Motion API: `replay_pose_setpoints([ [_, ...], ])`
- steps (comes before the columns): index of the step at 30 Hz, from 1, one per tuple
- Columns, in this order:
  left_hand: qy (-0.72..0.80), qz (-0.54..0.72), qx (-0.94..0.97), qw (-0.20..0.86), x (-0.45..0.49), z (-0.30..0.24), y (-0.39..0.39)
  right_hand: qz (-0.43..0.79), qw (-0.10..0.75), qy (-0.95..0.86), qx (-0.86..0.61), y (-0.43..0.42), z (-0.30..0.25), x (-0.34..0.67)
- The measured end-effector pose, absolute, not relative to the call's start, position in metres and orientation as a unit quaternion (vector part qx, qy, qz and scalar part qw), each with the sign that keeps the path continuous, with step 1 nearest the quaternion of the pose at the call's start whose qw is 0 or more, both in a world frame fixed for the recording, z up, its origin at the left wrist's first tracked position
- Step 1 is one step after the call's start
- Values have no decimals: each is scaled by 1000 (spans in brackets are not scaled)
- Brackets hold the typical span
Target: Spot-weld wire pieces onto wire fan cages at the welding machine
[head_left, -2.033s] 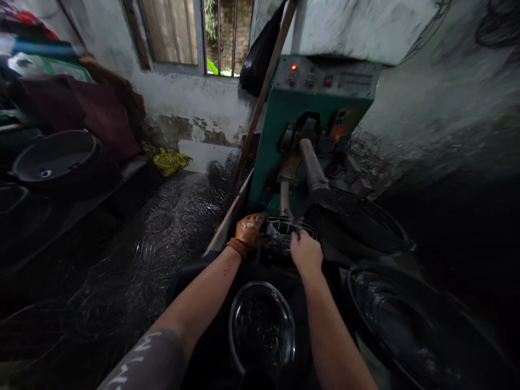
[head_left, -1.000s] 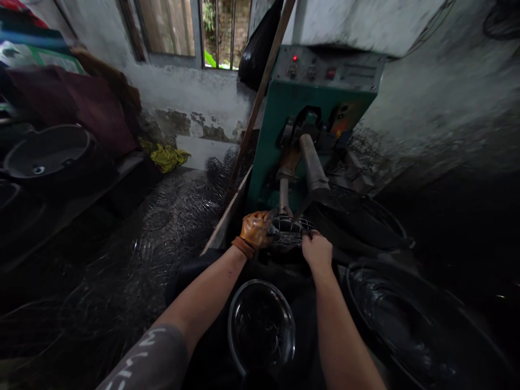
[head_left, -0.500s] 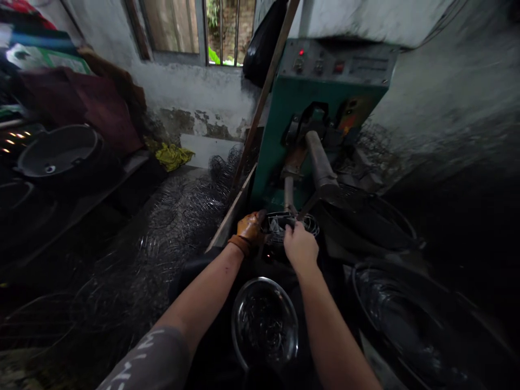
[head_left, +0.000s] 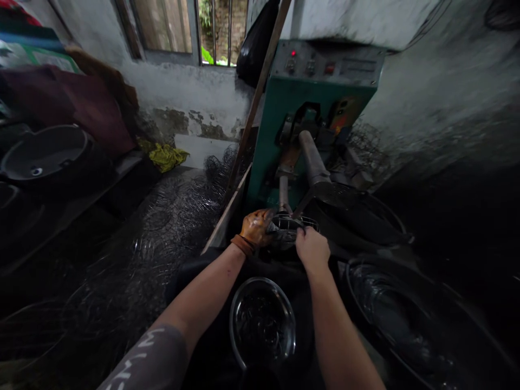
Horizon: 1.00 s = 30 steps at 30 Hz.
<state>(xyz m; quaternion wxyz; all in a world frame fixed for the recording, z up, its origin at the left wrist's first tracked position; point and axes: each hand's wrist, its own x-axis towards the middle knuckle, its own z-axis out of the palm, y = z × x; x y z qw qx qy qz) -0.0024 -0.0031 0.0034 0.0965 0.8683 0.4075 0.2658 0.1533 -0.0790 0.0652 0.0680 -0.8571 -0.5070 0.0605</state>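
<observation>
My left hand (head_left: 255,227), in an orange-brown glove, is closed on the left side of a round wire frame (head_left: 287,222). On the frame's right side, the fingers of my right hand (head_left: 313,249) are pinched at its near rim. The frame is at the tips of a green spot-welding machine's (head_left: 260,146) two arms, the upper arm (head_left: 313,157) and the lower arm (head_left: 283,192). Whether the tips touch the wire is too dark to tell. Between my forearms sits a shiny metal bowl (head_left: 293,330) with small wire pieces inside.
Tangled wire rings (head_left: 166,216) cover the floor at left. Black tubs (head_left: 44,157) stand on a ledge beyond them. A wooden pole (head_left: 260,86) leans beside the machine. At right lie a dark round container (head_left: 365,216) and a large basin (head_left: 390,309) of wire.
The wire frame has turned or shifted slightly between my hands, and my right hand has moved a little right along it. The view has swung slightly right.
</observation>
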Motion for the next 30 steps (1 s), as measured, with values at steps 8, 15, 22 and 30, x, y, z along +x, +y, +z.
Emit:
replay_pose_setpoints([
  [8,399,258,877,77,7,7,-2,64,67,-497,-863,-78,63,164],
  [15,390,272,876,79,4,3,-2,67,65,-500,-861,-75,61,163],
  [22,452,277,843,87,1,-2,-4,74,74,-507,-856,-74,58,165],
  [30,436,274,854,80,3,3,-4,75,91,-506,-854,-75,56,171],
])
